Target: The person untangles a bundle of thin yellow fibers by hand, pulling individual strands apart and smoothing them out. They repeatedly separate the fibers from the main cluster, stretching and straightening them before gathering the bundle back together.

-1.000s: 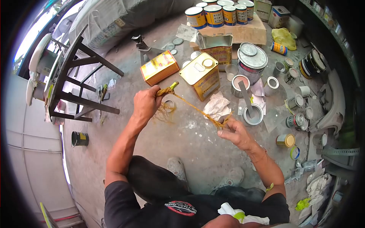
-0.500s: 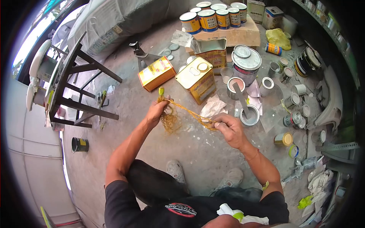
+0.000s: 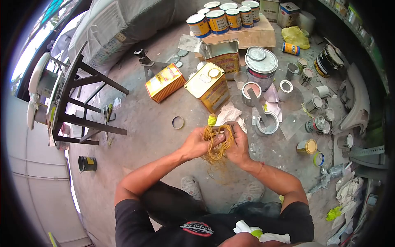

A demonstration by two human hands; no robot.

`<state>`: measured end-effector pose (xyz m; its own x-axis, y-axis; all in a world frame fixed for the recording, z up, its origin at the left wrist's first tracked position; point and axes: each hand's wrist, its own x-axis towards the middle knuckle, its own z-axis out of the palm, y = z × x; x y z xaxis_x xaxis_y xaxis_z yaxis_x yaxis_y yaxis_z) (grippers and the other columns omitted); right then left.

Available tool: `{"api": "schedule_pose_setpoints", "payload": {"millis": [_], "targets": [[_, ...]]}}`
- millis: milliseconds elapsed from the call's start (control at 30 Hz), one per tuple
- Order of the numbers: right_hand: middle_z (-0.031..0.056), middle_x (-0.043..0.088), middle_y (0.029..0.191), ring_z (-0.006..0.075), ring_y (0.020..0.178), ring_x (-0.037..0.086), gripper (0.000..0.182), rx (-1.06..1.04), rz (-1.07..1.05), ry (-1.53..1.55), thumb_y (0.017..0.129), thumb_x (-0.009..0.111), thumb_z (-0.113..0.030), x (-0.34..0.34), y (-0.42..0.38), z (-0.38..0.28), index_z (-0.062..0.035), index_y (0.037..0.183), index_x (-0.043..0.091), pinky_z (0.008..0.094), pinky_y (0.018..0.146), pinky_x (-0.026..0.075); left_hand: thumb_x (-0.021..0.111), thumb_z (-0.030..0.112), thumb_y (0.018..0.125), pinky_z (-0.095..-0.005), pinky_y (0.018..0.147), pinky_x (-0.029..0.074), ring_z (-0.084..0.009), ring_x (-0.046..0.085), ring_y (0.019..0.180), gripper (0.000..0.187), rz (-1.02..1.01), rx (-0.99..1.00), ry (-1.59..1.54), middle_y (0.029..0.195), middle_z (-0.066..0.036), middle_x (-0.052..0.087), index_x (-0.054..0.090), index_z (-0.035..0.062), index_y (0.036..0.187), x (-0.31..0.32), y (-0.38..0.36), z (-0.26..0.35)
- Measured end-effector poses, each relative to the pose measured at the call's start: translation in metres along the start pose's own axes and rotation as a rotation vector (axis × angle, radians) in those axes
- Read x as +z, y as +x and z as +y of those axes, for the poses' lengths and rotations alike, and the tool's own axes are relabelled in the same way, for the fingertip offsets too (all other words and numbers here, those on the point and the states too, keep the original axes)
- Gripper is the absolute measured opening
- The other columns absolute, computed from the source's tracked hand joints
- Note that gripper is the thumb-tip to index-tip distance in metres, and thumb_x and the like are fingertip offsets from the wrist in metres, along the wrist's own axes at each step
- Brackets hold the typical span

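Close together, both my hands grip a looped bundle of yellow-brown string [image 3: 214, 155] above the concrete floor. My left hand [image 3: 196, 144] is closed on its left side, with the thumb pressed across the strands. On the other side, my right hand [image 3: 238, 147] has its fingers closed around the loops. A yellow-green wrapped end [image 3: 212, 120] sticks up from the bundle, and loose strands hang underneath. Just beyond the hands lies crumpled white paper [image 3: 231, 114], with a gold thinner can [image 3: 210, 87] behind it.
An orange thinner can [image 3: 165, 82] lies on its side. An open tin [image 3: 267, 122] with a flat stirring stick stands to the right, near a large lidded can [image 3: 261, 68]. Several paint tins stand on a cardboard box [image 3: 238, 37]. At left is a dark stand [image 3: 92, 74].
My hands have come together from far apart, my left moving right. The string stretched between them is now gathered into loops. A small ring-shaped lid has come into view on the floor.
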<state>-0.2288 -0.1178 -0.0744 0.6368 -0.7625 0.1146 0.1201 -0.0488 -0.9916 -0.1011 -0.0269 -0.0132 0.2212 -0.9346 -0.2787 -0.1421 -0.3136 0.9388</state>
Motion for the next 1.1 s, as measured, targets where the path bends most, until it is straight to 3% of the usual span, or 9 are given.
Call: {"api": "schedule_pose_setpoints", "payload": {"millis": [367, 467, 533, 700, 767, 867, 933, 1033, 1100], "targets": [[0.0024, 0.060, 0.099, 0.0128, 0.098, 0.055, 0.021, 0.362, -0.150, 0.692, 0.103, 0.044, -0.025, -0.032, 0.007, 0.029, -0.0088, 0.095, 0.055, 0.0337, 0.088, 0.047, 0.047, 0.013, 0.098, -0.0383, 0.083, 0.053, -0.0218, 0.060, 0.080, 0.015, 0.493, 0.115, -0.994, 0.077, -0.007, 0.057, 0.054, 0.0032, 0.088, -0.050, 0.011, -0.004], [0.0031, 0.059, 0.095, 0.0145, 0.097, 0.056, 0.020, 0.351, -0.158, 0.691, 0.103, 0.044, -0.026, -0.043, 0.012, 0.023, -0.0102, 0.095, 0.053, 0.0374, 0.088, 0.048, 0.050, 0.016, 0.094, -0.0407, 0.082, 0.049, -0.0273, 0.062, 0.097, 0.015, 0.389, 0.167, -0.862, 0.081, -0.008, 0.059, 0.056, 0.0043, 0.088, -0.103, 0.007, -0.033], [0.0031, 0.059, 0.090, 0.0141, 0.093, 0.056, 0.019, 0.351, -0.161, 0.761, 0.103, 0.044, -0.026, -0.051, 0.022, 0.003, -0.0105, 0.095, 0.052, 0.0372, 0.088, 0.048, 0.046, 0.007, 0.088, -0.0395, 0.076, 0.050, -0.0236, 0.062, 0.081, 0.020, 0.145, -0.478, 0.258, 0.073, -0.007, 0.055, 0.060, 0.0027, 0.102, -0.116, 0.005, -0.033], [-0.0024, 0.046, 0.066, 0.0117, 0.054, 0.045, 0.021, 0.601, -0.627, 0.388, 0.103, 0.043, -0.028, -0.076, 0.032, -0.040, -0.0085, 0.096, 0.049, 0.0319, 0.061, 0.047, 0.045, 0.002, 0.082, -0.0406, 0.079, 0.051, -0.0272, 0.063, 0.079, 0.039, 0.028, -0.370, 0.784, 0.085, -0.013, 0.064, 0.057, 0.0019, 0.119, -0.136, -0.001, -0.097], [-0.0010, 0.049, 0.067, 0.0121, 0.051, 0.044, 0.024, 0.575, -0.822, 0.161, 0.099, 0.051, -0.028, -0.087, 0.034, -0.043, -0.0050, 0.099, 0.056, 0.0313, 0.053, 0.043, 0.045, 0.001, 0.080, -0.0420, 0.083, 0.050, -0.0304, 0.064, 0.084, 0.043, 0.183, -0.511, 0.660, 0.094, -0.016, 0.068, 0.056, 0.0012, 0.122, -0.144, -0.003, -0.095], [0.0057, 0.059, 0.074, 0.0185, 0.059, 0.055, 0.028, 0.215, -0.880, -0.475, 0.092, 0.061, -0.026, -0.095, 0.015, -0.003, -0.0012, 0.103, 0.063, 0.0318, 0.059, 0.047, 0.048, 0.004, 0.085, -0.0315, 0.080, 0.050, -0.0182, 0.061, 0.085, 0.043, 0.577, 0.147, 0.624, 0.093, -0.009, 0.065, 0.056, 0.0037, 0.127, -0.136, -0.008, -0.104], [0.0129, 0.066, 0.089, 0.0281, 0.076, 0.064, 0.034, -0.560, -0.780, -1.035, 0.085, 0.069, -0.025, -0.109, 0.003, 0.037, 0.0006, 0.107, 0.066, 0.0336, 0.068, 0.050, 0.051, 0.008, 0.088, -0.0284, 0.074, 0.048, -0.0135, 0.058, 0.081, 0.037, 0.489, -0.072, 0.386, 0.089, -0.006, 0.063, 0.059, 0.0042, 0.124, -0.121, -0.004, -0.067], [0.0197, 0.065, 0.100, 0.0340, 0.092, 0.064, 0.042, -0.099, -0.800, -0.759, 0.083, 0.069, -0.029, -0.079, 0.018, -0.023, -0.0002, 0.113, 0.064, 0.0419, 0.084, 0.050, 0.057, 0.015, 0.091, -0.0253, 0.065, 0.045, -0.0078, 0.054, 0.073, 0.028, 0.308, -0.265, 0.164, 0.082, 0.000, 0.060, 0.063, 0.0047, 0.116, -0.089, 0.002, -0.037], [0.0162, 0.066, 0.100, 0.0339, 0.090, 0.064, 0.040, -0.268, -0.477, -0.447, 0.085, 0.068, -0.027, -0.057, 0.027, -0.041, 0.0009, 0.114, 0.064, 0.0372, 0.080, 0.050, 0.060, 0.019, 0.092, -0.0254, 0.062, 0.043, -0.0067, 0.052, 0.070, 0.025, 0.219, -0.233, 0.189, 0.080, 0.002, 0.060, 0.065, 0.0047, 0.112, -0.060, 0.006, -0.023]]}}
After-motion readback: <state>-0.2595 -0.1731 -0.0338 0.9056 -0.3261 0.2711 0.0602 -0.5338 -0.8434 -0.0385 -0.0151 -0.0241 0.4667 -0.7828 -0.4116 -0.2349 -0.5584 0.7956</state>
